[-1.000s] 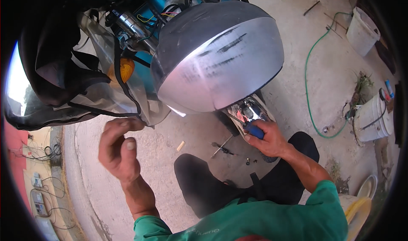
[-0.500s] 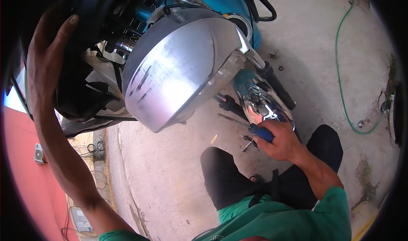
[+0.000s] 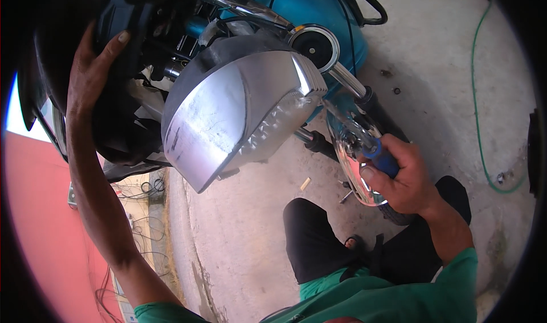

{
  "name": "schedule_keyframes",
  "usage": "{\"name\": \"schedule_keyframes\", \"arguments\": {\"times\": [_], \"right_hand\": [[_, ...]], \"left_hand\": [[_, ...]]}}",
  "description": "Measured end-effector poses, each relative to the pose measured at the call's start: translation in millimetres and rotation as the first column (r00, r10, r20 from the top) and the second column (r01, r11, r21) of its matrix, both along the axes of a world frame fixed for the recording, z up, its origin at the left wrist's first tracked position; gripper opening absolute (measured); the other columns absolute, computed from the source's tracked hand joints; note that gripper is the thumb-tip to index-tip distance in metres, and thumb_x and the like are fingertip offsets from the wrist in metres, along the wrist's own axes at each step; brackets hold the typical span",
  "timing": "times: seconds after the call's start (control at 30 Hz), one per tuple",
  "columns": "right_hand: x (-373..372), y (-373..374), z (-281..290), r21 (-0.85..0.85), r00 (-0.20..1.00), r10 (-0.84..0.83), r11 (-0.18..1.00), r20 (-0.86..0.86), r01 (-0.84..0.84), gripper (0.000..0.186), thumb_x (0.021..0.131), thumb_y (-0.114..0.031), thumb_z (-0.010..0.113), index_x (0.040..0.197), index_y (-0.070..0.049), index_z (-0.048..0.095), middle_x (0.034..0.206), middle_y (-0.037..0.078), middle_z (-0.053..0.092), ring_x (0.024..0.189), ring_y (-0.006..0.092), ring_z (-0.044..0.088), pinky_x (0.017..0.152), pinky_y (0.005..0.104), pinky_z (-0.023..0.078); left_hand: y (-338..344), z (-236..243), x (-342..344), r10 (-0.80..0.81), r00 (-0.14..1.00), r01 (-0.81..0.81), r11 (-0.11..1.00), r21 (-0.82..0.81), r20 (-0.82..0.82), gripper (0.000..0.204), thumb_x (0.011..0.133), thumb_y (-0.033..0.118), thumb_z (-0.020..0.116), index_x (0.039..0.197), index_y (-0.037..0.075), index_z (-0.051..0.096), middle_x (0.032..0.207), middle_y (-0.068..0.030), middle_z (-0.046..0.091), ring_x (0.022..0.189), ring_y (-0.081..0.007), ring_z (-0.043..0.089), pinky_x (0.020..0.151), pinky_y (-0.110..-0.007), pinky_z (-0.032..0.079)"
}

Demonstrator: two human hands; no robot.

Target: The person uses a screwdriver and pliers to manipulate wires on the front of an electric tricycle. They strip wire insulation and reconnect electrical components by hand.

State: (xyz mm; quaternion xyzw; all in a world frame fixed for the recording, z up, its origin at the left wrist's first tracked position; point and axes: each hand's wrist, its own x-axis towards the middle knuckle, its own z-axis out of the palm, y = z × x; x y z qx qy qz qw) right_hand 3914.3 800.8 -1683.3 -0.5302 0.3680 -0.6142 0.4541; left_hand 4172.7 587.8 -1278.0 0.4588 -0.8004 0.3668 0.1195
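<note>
In front of me tilts a headlight (image 3: 213, 103) with a scuffed chrome shell and a clear, faceted lens. My left hand (image 3: 90, 78) is around a black plastic part (image 3: 122, 21) of the motorcycle, its thumb on the front and its fingers mostly hidden behind. Closed round the blue handle of a screwdriver (image 3: 388, 164) is my right hand (image 3: 405, 182). The metal shaft points up and left, its end close to the lower right corner of the headlight; whether it touches, I cannot tell. Behind the headlight stands a round black piece in a chrome ring (image 3: 312, 48).
Below the screwdriver is a shiny chrome fender (image 3: 356, 178) over the wheel. A teal tank-like body (image 3: 325, 7) lies beyond. On the concrete are a small pale strip (image 3: 306, 184) and a green hose (image 3: 477, 95). Cables (image 3: 151, 189) hang near a pink wall (image 3: 48, 209).
My right hand has moved right and slightly up, turning the screwdriver shaft up toward the headlight. The headlight now sits at another angle, showing more lens and chrome ring. The view has shifted.
</note>
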Motion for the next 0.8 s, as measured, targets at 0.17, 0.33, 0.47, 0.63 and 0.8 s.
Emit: {"name": "schedule_keyframes", "arguments": {"times": [0.17, 0.33, 0.47, 0.63, 0.8], "right_hand": [[-38.1, -68.1, 75.7, -0.25, 0.988, -0.128, 0.957, 0.092, 0.147, 0.032, 0.096, -0.025, 0.061, 0.113, 0.001, 0.065, 0.091, 0.008, 0.067, 0.085, 0.0104, 0.062, 0.077, 0.0275, 0.05], [-22.3, -121.7, 120.2, -0.526, 0.979, -0.163, 0.826, 0.124, 0.204, 0.036, 0.099, -0.032, 0.058, 0.108, 0.002, 0.067, 0.093, 0.015, 0.07, 0.082, 0.0238, 0.066, 0.079, 0.0407, 0.05], [2.4, -148.7, 116.1, -0.567, 0.953, -0.295, 0.774, 0.072, 0.282, 0.034, 0.097, -0.032, 0.061, 0.106, -0.001, 0.071, 0.087, 0.017, 0.071, 0.081, 0.0256, 0.071, 0.074, 0.0389, 0.057], [9.8, -153.0, 122.4, -0.341, 0.995, -0.042, 0.94, -0.087, 0.01, 0.044, 0.097, -0.036, 0.058, 0.116, 0.001, 0.072, 0.093, 0.018, 0.073, 0.086, 0.028, 0.072, 0.083, 0.0404, 0.056], [37.0, -173.2, 122.4, -0.155, 0.95, 0.311, 0.94, 0.016, -0.305, 0.045, 0.097, -0.038, 0.056, 0.111, 0.002, 0.073, 0.1, 0.019, 0.072, 0.092, 0.0286, 0.07, 0.09, 0.0421, 0.053]], "left_hand": [[10.6, 1.6, -21.9, 0.032, 0.995, -0.023, 0.995, 0.097, -0.094, 0.107, 0.076, 0.075, 0.07, 0.152, 0.005, 0.042, 0.112, -0.0293, 0.069, 0.098, -0.0405, 0.073, 0.097, -0.054, 0.055], [10.8, -1.9, -25.1, 0.025, 0.993, -0.013, 0.994, 0.107, -0.115, 0.104, 0.076, 0.073, 0.072, 0.151, 0.005, 0.045, 0.111, -0.0283, 0.07, 0.097, -0.0395, 0.073, 0.096, -0.053, 0.056], [17.1, -3.8, -31.1, 0.03, 0.986, -0.011, 0.993, 0.118, -0.161, 0.103, 0.076, 0.072, 0.072, 0.15, 0.005, 0.047, 0.113, -0.0262, 0.07, 0.101, -0.0386, 0.072, 0.095, -0.051, 0.057], [19.9, -1.9, -27.4, 0.077, 0.991, -0.067, 0.994, 0.088, -0.106, 0.1, 0.077, 0.069, 0.074, 0.15, 0.005, 0.047, 0.114, -0.025, 0.07, 0.104, -0.0378, 0.071, 0.095, -0.049, 0.057], [21.7, -7.9, -28.6, 0.107, 0.948, -0.069, 0.989, 0.133, -0.3, 0.109, 0.076, 0.072, 0.074, 0.155, 0.005, 0.04, 0.141, -0.0263, 0.056, 0.136, -0.0389, 0.049, 0.115, -0.046, 0.036]]}}
